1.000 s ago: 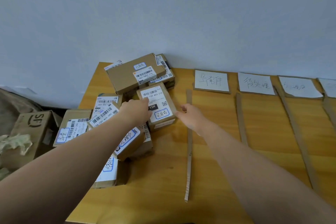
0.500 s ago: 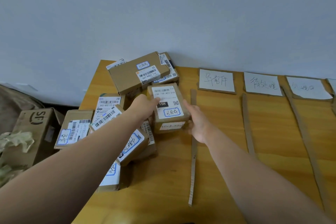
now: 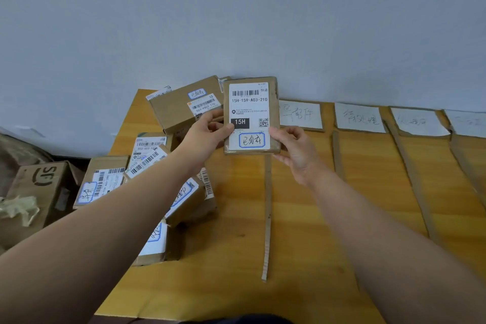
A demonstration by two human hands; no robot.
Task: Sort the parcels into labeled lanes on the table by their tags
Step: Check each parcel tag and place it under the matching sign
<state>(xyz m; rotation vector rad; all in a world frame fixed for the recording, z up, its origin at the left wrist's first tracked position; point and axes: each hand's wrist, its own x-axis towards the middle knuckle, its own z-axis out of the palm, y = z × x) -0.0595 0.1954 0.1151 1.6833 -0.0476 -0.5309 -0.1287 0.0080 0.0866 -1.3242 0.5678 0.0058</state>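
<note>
A small brown parcel [image 3: 251, 102] is held up above the table, its white shipping label and blue-framed handwritten tag facing me. My left hand [image 3: 203, 137] grips its left edge and my right hand [image 3: 295, 151] grips its lower right corner. A pile of several more tagged parcels [image 3: 147, 163] lies on the left part of the wooden table [image 3: 315, 218]. White lane labels [image 3: 301, 114] lie along the wall, the first partly hidden behind the held parcel. Cardboard strips [image 3: 267, 218] divide the lanes.
A larger brown parcel [image 3: 184, 104] leans at the back of the pile. Left of the table, lower down, stands an open cardboard box [image 3: 39, 187] with crumpled paper. More lane labels [image 3: 360, 118] run to the right along the wall.
Both hands closed on the parcel in the pile and lifted it up off the table, turning its label towards me.
</note>
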